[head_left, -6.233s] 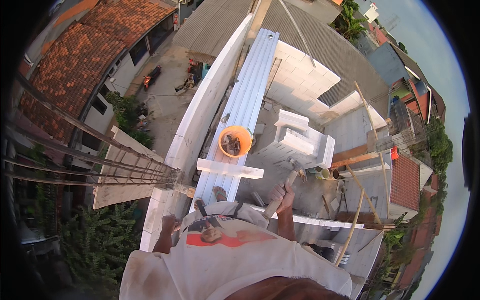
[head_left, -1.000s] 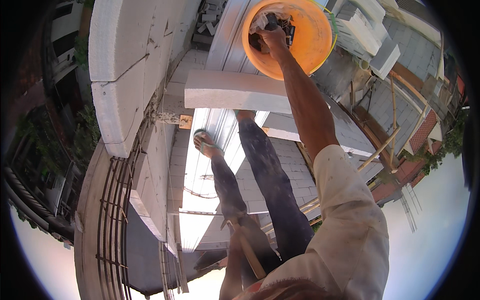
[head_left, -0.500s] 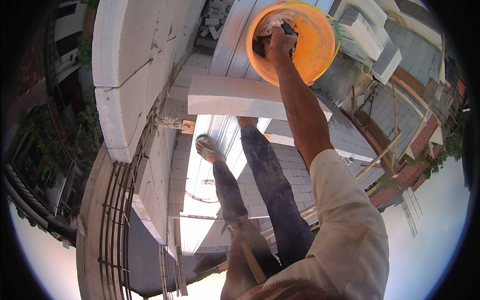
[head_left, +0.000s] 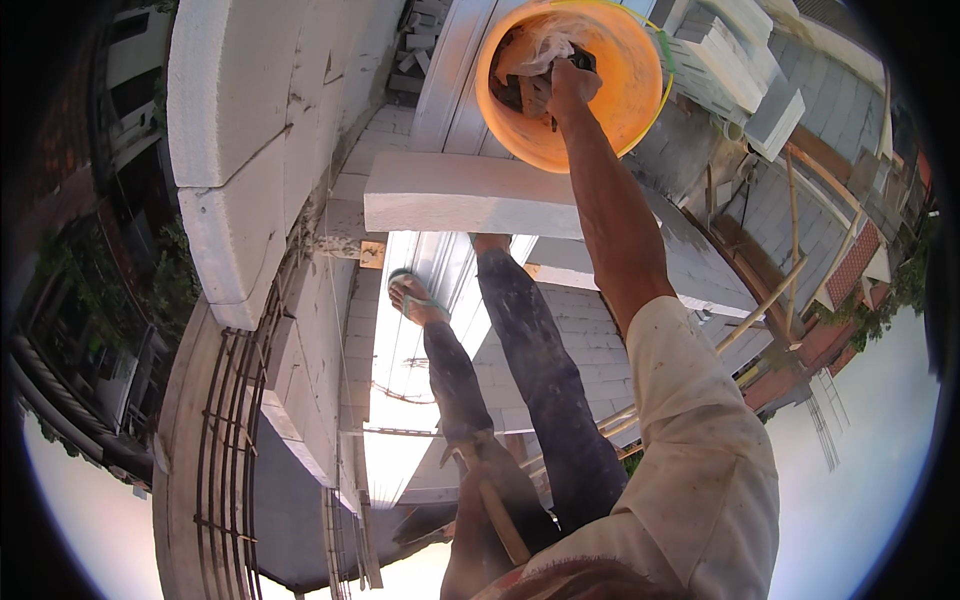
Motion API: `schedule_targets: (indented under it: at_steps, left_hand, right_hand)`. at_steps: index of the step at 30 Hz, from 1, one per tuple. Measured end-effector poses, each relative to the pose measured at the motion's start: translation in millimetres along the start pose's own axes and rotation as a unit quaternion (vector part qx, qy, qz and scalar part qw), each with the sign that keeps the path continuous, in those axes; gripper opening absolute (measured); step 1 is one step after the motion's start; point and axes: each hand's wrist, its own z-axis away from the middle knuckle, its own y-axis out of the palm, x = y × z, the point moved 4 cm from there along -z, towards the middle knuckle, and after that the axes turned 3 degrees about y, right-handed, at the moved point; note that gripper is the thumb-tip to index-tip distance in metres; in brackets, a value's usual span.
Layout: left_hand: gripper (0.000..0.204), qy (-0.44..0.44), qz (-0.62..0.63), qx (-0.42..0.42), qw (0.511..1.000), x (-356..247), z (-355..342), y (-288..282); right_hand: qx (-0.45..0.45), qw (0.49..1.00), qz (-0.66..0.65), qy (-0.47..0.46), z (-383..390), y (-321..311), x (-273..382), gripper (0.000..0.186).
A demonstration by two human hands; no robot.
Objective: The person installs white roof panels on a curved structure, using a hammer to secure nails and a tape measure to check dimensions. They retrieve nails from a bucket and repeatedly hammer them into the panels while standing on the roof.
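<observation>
My right hand (head_left: 574, 86) reaches into an orange bucket (head_left: 640, 90), closed on the dark handle of a tool whose working end I cannot make out. Beside that hand, crumpled clear plastic (head_left: 548, 50) and a greyish mass (head_left: 512, 92) lie inside the bucket. Down by my thigh, my left hand (head_left: 482, 458) is in shade and looks closed around a tool with a wooden handle (head_left: 504, 524); its head is mostly hidden.
A long white block (head_left: 465, 195) lies crosswise before my legs. My sandalled foot (head_left: 415, 298) is on a shiny ribbed metal sheet (head_left: 400, 385). On the left rise a white block wall (head_left: 235, 230) and steel rebar (head_left: 222, 430). Stacked blocks (head_left: 720, 65) and bamboo poles (head_left: 760, 305) stand right.
My right hand has moved slightly down and across within the bucket, and more of the greyish mass shows. The view has shifted a little. My left hand stays by my thigh.
</observation>
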Motion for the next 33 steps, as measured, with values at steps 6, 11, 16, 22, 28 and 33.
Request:
schedule_targets:
  at_steps: [6,11,16,22,28,33]
  left_hand:
    - [0.022,0.008,0.005,-0.002,1.0,3,0,3]
    - [0.023,0.014,0.007,0.031,0.999,-1,2,4]
    - [0.024,0.019,-0.005,0.007,1.0,0,3,1]
    - [0.023,0.026,-0.03,-0.026,0.999,-9,-8,-25]
    - [0.024,0.092,-0.124,0.004,0.988,-57,31,-12]
    - [0.021,0.15,-0.171,-0.028,0.973,-83,66,-13]
  right_hand:
    - [-0.008,0.999,0.02,0.029,75,-29,56,0.078]
    - [-0.007,0.978,0.077,-0.195,96,-88,53,0.09]
    - [0.128,0.957,-0.141,-0.219,114,-149,61,0.067]
    - [0.389,0.82,-0.412,0.076,171,-214,79,0.052]
    - [0.503,0.79,-0.335,0.106,163,-232,84,0.048]
    - [0.367,0.92,-0.113,0.079,127,-220,123,0.036]
